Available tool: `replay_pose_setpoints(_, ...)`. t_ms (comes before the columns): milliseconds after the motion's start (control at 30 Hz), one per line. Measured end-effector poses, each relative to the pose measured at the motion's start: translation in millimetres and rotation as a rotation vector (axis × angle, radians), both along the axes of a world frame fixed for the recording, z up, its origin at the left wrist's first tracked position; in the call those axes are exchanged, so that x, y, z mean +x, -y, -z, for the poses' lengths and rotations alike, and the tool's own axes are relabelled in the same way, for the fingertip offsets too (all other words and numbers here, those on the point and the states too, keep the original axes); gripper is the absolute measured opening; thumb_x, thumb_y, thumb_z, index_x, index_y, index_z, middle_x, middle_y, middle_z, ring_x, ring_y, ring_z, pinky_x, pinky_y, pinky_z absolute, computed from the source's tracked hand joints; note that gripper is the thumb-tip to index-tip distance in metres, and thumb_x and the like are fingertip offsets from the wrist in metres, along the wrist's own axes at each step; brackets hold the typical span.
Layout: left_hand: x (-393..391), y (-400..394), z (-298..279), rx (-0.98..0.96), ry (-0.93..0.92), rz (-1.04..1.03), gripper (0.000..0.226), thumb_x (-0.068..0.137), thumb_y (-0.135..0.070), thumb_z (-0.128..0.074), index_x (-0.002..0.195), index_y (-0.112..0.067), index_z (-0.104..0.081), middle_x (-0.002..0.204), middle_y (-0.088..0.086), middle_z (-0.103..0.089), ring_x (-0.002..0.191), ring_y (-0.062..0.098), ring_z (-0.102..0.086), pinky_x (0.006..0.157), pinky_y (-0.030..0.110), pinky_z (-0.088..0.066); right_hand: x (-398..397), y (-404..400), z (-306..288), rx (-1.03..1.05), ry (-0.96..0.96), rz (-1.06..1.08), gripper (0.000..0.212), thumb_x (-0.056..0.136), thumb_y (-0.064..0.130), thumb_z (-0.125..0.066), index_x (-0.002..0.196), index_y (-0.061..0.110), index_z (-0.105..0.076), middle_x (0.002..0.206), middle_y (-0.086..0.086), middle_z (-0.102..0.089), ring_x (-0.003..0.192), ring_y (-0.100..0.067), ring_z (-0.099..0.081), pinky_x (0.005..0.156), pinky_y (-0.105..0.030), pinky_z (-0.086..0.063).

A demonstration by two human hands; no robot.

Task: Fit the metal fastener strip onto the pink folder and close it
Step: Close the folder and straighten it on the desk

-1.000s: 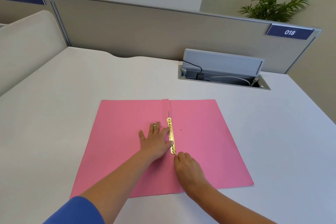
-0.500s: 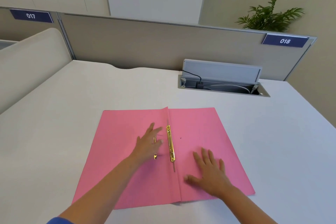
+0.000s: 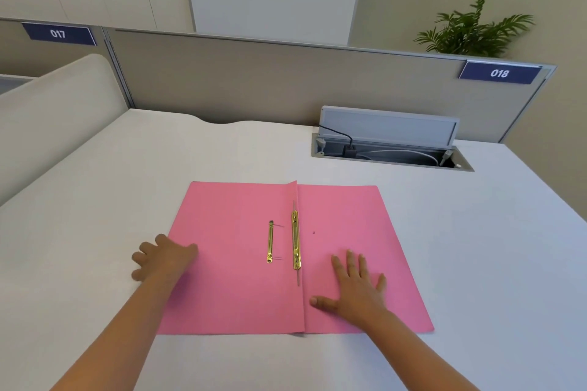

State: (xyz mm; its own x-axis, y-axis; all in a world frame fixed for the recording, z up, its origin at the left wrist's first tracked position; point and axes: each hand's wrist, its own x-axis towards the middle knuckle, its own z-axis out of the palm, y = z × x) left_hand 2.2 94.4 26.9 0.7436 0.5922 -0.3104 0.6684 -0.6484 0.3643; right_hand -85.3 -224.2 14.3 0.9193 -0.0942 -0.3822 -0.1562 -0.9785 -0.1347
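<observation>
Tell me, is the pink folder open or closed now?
Open. The pink folder lies spread flat on the desk, both halves showing, the metal fastener strip along its centre fold.

Left hand (image 3: 165,255) slid off to pink folder (image 3: 222,279) left edge, uncovering second brass strip (image 3: 270,242); right hand (image 3: 357,286) now flat on right leaf.

Bright even light, wide-angle edge distortion
</observation>
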Motion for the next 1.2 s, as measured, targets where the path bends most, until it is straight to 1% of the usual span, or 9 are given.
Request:
replay_pose_setpoints(300, 19.8, -35.2, -56.8, -0.623, 0.129, 0.005, 0.063, 0.080, -0.029, -0.069, 0.130, 0.001, -0.045, 0.140, 0.022, -0.042, 0.128, 0.042, -0.040, 0.108, 0.053, -0.034, 6.9, -0.6, -5.3, 0.036, -0.005, 0.052, 0.109, 0.068, 0.078, -0.051, 0.152, 0.030, -0.001, 0.161, -0.001, 0.015, 0.149, -0.025, 0.013, 0.111, -0.067, -0.006)
replay_pose_setpoints(433, 20.9, -22.5, -99.4, -0.648, 0.218, 0.169, 0.051, 0.083, -0.032, -0.065, 0.123, -0.004, -0.052, 0.102, 0.013, -0.053, 0.089, 0.032, -0.050, 0.077, 0.037, -0.040, 10.0, -1.5, -4.6, 0.059, 0.016, 0.095, 0.109, 0.066, 0.077, -0.054, 0.151, 0.031, -0.005, 0.162, 0.000, 0.012, 0.149, -0.025, 0.011, 0.111, -0.067, -0.007)
replay_pose_setpoints(533, 12.6, -6.3, -126.8, -0.782, 0.291, 0.296, 0.040, 0.085, -0.040, -0.059, 0.114, -0.012, -0.061, 0.107, 0.015, -0.064, 0.094, 0.034, -0.058, 0.087, 0.043, -0.046, 15.1, -1.0, -12.7, 0.128, 0.044, 0.157, 0.100, 0.066, 0.069, -0.062, 0.148, 0.029, -0.021, 0.161, 0.005, -0.005, 0.149, -0.021, -0.002, 0.111, -0.065, -0.014)
replay_pose_setpoints(600, 5.1, 6.8, -138.8, -0.918, 0.304, 0.365, 0.047, 0.086, -0.052, -0.050, 0.109, -0.014, -0.065, 0.113, 0.017, -0.065, 0.097, 0.033, -0.059, 0.093, 0.046, -0.044, 21.0, 2.9, -23.1, 0.283, 0.101, 0.247, 0.084, 0.070, 0.058, -0.068, 0.141, 0.026, -0.038, 0.155, 0.002, -0.027, 0.143, -0.020, -0.024, 0.112, -0.059, -0.024)
replay_pose_setpoints(733, -5.7, 54.3, -143.2, -1.222, 0.250, 0.517, 0.067, 0.085, -0.068, -0.026, 0.109, -0.017, -0.063, 0.103, 0.009, -0.066, 0.092, 0.024, -0.059, 0.072, 0.035, -0.044, 30.6, 28.7, -55.1, 0.930, 0.132, 0.578, 0.053, 0.083, 0.040, -0.066, 0.128, 0.014, -0.055, 0.132, -0.005, -0.056, 0.117, -0.022, -0.050, 0.101, -0.042, -0.039)
replay_pose_setpoints(833, -14.8, 96.4, -129.1, -1.210, 0.143, 0.617, 0.070, 0.085, -0.067, -0.014, 0.108, -0.025, -0.064, 0.105, -0.005, -0.071, 0.096, 0.016, -0.062, 0.080, 0.036, -0.041, 31.1, 55.4, -74.6, 1.340, 0.035, 0.727, 0.043, 0.093, 0.049, -0.045, 0.119, 0.018, -0.059, 0.118, -0.003, -0.062, 0.113, -0.024, -0.054, 0.095, -0.050, -0.040)
replay_pose_setpoints(967, -29.9, 140.3, -100.5, -1.091, 0.007, 0.710, 0.065, 0.088, -0.063, -0.015, 0.113, -0.027, -0.063, 0.126, -0.009, -0.063, 0.112, 0.014, -0.054, 0.092, 0.037, -0.035, 28.4, 86.8, -87.1, 1.581, 0.108, 0.807, 0.062, 0.092, 0.062, -0.024, 0.110, 0.015, -0.060, 0.090, -0.007, -0.072, 0.086, -0.026, -0.064, 0.074, -0.039, -0.049)
replay_pose_setpoints(1100, -38.2, 159.7, -76.3, -0.988, -0.068, 0.748, 0.054, 0.092, -0.056, -0.024, 0.118, -0.026, -0.060, 0.127, -0.010, -0.060, 0.117, 0.010, -0.051, 0.098, 0.035, -0.031, 17.4, 110.2, -94.0, 1.555, 0.091, 0.771, 0.069, 0.090, 0.066, -0.024, 0.098, 0.009, -0.062, 0.063, -0.010, -0.070, 0.055, -0.027, -0.068, 0.054, -0.032, -0.053)
replay_pose_setpoints(1200, -35.5, 163.6, -62.6, -0.930, 0.030, 0.647, 0.033, 0.093, -0.042, -0.043, 0.110, -0.021, -0.060, 0.127, -0.002, -0.058, 0.109, 0.012, -0.051, 0.085, 0.026, -0.036, 10.3, 122.5, -85.8, 1.263, 0.094, 0.723, 0.057, 0.091, 0.059, -0.038, 0.106, 0.012, -0.066, 0.084, -0.009, -0.073, 0.075, -0.027, -0.068, 0.066, -0.036, -0.052)
